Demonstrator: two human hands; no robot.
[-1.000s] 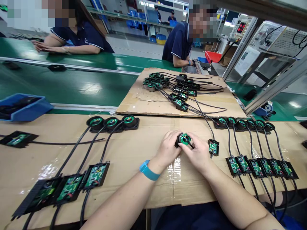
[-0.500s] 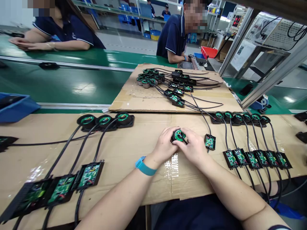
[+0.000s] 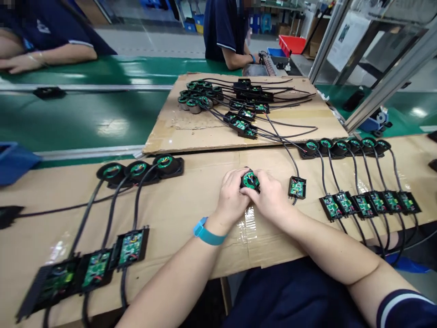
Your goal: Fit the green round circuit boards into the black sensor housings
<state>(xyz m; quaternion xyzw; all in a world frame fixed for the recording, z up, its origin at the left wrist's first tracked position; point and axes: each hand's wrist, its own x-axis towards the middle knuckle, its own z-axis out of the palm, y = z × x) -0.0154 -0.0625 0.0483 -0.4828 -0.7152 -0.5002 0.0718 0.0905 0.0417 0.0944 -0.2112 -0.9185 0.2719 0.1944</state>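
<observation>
A round black housing (image 3: 250,179) with a green ring board and coloured wires is held between my two hands over the cardboard. My left hand (image 3: 232,191), with a teal band at the wrist, wraps round its left side. On its right side my right hand (image 3: 269,193) grips it, the thumb near the lower edge. Just right of my right hand lies a small black box with a green circuit board (image 3: 297,187), a black cable running up from it. The underside of the housing is hidden by my fingers.
Three wired round units (image 3: 138,169) stand at left, several more (image 3: 341,148) at right, cabled to open circuit boxes. A raised cardboard sheet (image 3: 205,132) behind holds a pile of similar parts. A blue bin (image 3: 17,161) is at far left; two people are across the green table.
The camera view has shifted, so the bench and parts appear displaced. Both hands still hold the round housing, with little visible change in their grip.
</observation>
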